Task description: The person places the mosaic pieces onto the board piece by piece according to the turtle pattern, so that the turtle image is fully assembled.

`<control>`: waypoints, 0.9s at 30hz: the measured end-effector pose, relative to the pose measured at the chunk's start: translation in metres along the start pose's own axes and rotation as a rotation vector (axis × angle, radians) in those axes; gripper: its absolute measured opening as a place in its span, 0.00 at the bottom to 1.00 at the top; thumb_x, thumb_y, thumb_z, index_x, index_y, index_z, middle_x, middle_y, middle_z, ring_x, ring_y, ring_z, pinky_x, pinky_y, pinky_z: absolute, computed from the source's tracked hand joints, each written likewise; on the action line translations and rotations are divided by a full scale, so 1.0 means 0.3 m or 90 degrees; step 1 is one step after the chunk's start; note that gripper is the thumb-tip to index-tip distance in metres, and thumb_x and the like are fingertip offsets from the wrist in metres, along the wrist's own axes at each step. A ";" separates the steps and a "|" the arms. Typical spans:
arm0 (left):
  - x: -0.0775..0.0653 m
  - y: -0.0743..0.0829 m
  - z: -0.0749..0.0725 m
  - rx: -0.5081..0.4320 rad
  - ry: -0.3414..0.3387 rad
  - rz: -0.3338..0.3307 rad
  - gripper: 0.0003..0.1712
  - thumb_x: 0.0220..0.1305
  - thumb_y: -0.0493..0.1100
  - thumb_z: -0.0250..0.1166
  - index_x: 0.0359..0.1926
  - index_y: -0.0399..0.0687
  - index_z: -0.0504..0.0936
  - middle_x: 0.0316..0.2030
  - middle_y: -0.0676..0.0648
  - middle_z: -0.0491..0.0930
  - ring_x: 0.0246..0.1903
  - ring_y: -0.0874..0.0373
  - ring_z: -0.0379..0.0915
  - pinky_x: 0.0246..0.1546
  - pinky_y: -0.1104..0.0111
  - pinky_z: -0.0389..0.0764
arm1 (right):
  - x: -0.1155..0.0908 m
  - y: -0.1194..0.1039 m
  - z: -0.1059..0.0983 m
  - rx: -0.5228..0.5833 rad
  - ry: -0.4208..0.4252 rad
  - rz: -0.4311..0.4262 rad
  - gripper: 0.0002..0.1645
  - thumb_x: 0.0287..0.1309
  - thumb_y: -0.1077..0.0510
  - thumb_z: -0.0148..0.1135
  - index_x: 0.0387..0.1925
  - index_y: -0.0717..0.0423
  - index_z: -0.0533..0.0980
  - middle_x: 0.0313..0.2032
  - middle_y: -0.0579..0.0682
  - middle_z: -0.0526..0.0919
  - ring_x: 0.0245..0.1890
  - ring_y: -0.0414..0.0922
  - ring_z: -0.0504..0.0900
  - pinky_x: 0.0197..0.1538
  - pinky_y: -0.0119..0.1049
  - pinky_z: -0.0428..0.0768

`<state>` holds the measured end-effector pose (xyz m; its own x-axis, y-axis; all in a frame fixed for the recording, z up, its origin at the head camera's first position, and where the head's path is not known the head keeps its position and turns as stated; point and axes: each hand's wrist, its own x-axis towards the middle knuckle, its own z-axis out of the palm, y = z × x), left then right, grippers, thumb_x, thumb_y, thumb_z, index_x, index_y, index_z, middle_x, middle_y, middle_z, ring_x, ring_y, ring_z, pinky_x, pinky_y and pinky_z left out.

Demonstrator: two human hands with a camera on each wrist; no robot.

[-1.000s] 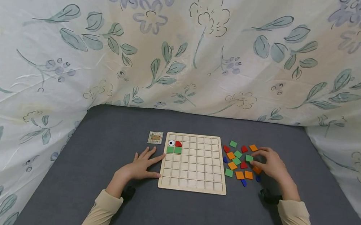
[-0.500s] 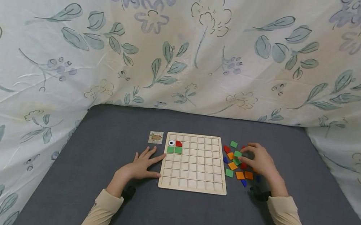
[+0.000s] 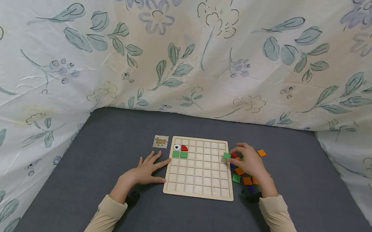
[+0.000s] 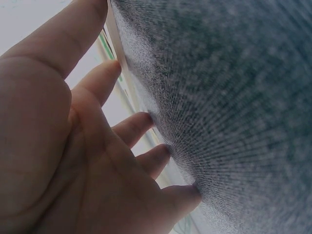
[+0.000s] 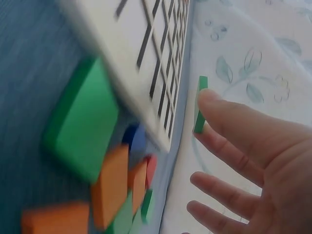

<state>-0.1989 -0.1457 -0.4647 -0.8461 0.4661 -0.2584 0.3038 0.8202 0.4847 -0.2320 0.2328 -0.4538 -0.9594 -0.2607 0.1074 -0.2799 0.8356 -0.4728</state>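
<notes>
A green square tile (image 3: pixel 227 156) is pinched between the thumb and a finger of my right hand (image 3: pixel 248 160), held over the right edge of the wooden grid board (image 3: pixel 199 186). In the right wrist view the same green tile (image 5: pixel 201 105) stands on edge in the pinch, off the table. My left hand (image 3: pixel 143 170) lies with spread fingers at the board's left edge; its thumb and index finger touch the frame. In the board's upper left cells sit an eye tile (image 3: pixel 177 147), a red rounded tile (image 3: pixel 184 148) and two green tiles (image 3: pixel 180 154).
Loose orange, green, red and blue tiles lie right of the board, partly hidden under my right hand; one orange tile (image 3: pixel 261 152) is off by itself. A small pattern card (image 3: pixel 160 142) lies beyond my left hand. A floral cloth (image 3: pixel 211 58) hangs behind the grey table (image 3: pixel 189 224).
My right hand has picked the green tile from the right side of the pile and carried it left to the board's edge. The left hand stays in place.
</notes>
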 end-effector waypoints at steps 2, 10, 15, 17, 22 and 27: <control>-0.002 0.001 -0.002 -0.004 0.000 0.005 0.42 0.57 0.58 0.63 0.70 0.61 0.57 0.72 0.39 0.41 0.70 0.38 0.28 0.62 0.35 0.35 | 0.010 -0.017 0.016 0.007 0.000 -0.008 0.15 0.53 0.49 0.67 0.41 0.51 0.81 0.60 0.63 0.67 0.59 0.65 0.63 0.51 0.61 0.70; 0.000 -0.003 -0.001 -0.006 -0.001 0.004 0.42 0.57 0.59 0.63 0.70 0.62 0.57 0.72 0.39 0.41 0.70 0.38 0.28 0.62 0.36 0.35 | 0.047 -0.095 0.074 0.036 0.009 -0.048 0.13 0.50 0.49 0.69 0.36 0.49 0.82 0.58 0.62 0.70 0.56 0.62 0.69 0.48 0.56 0.75; 0.004 -0.006 -0.001 -0.001 -0.002 0.000 0.43 0.56 0.60 0.63 0.70 0.62 0.57 0.72 0.40 0.41 0.70 0.39 0.28 0.62 0.36 0.35 | 0.063 -0.146 0.103 0.044 0.008 -0.064 0.12 0.49 0.49 0.70 0.35 0.49 0.82 0.58 0.60 0.71 0.56 0.60 0.69 0.49 0.57 0.73; 0.005 -0.006 -0.001 0.000 -0.003 -0.001 0.43 0.56 0.60 0.63 0.70 0.62 0.57 0.72 0.40 0.41 0.70 0.39 0.28 0.62 0.36 0.34 | 0.068 -0.165 0.113 0.045 0.004 -0.067 0.11 0.49 0.49 0.69 0.35 0.48 0.82 0.58 0.59 0.71 0.57 0.60 0.69 0.49 0.57 0.73; 0.003 -0.003 -0.004 -0.002 -0.006 -0.001 0.43 0.57 0.60 0.63 0.70 0.62 0.57 0.72 0.40 0.41 0.70 0.38 0.27 0.62 0.36 0.34 | 0.085 -0.213 0.139 0.039 -0.007 -0.079 0.11 0.49 0.49 0.70 0.34 0.48 0.82 0.58 0.59 0.72 0.57 0.58 0.69 0.50 0.54 0.74; 0.002 -0.003 -0.005 -0.003 -0.006 -0.004 0.43 0.57 0.60 0.63 0.70 0.62 0.57 0.72 0.40 0.41 0.70 0.39 0.28 0.62 0.36 0.34 | 0.103 -0.264 0.160 0.026 -0.017 -0.088 0.12 0.48 0.49 0.70 0.35 0.49 0.82 0.57 0.58 0.72 0.57 0.57 0.70 0.51 0.54 0.73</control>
<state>-0.2003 -0.1468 -0.4641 -0.8439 0.4644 -0.2687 0.2971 0.8215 0.4866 -0.2378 0.1354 -0.4552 -0.9105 -0.3848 0.1513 -0.4072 0.7706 -0.4903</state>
